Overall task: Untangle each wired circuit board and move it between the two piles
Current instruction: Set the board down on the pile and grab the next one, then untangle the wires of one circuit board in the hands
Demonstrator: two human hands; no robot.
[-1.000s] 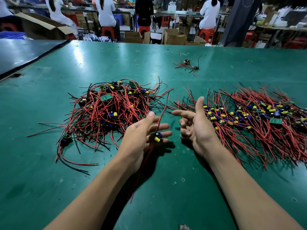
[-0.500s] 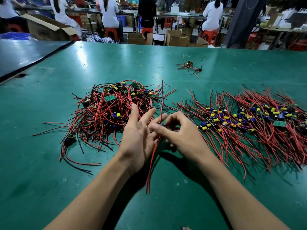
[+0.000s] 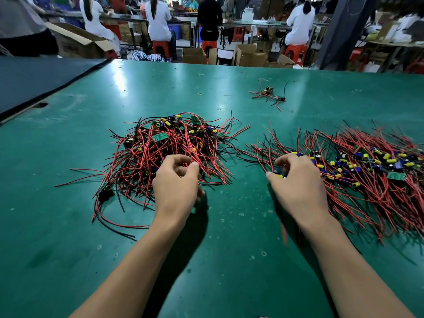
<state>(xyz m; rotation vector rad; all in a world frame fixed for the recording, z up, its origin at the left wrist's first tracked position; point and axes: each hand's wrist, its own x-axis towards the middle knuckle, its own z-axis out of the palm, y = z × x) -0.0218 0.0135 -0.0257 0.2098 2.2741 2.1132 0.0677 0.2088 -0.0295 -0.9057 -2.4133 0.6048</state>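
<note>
A tangled pile of wired circuit boards (image 3: pixel 165 143), red and black leads knotted together, lies left of centre on the green table (image 3: pixel 229 260). A flatter, combed-out pile (image 3: pixel 367 171) spreads to the right. My left hand (image 3: pixel 176 187) sits at the near edge of the tangled pile with its fingers curled among the red wires; whether it grips any is hidden. My right hand (image 3: pixel 298 187) pinches a small board with blue and yellow parts (image 3: pixel 278 174) at the left edge of the right pile. A red lead (image 3: pixel 284 235) trails under that wrist.
Two stray wired boards (image 3: pixel 268 94) lie farther back, with a small rubber band (image 3: pixel 201 93) to their left. A dark mat (image 3: pixel 34 81) covers the far left. Past the far edge, people sit on red stools at benches among cardboard boxes (image 3: pixel 250 56).
My hands, together in the gap between the piles, have parted. The right hand carried the board to the right pile's edge; the left went back to the tangled pile.
</note>
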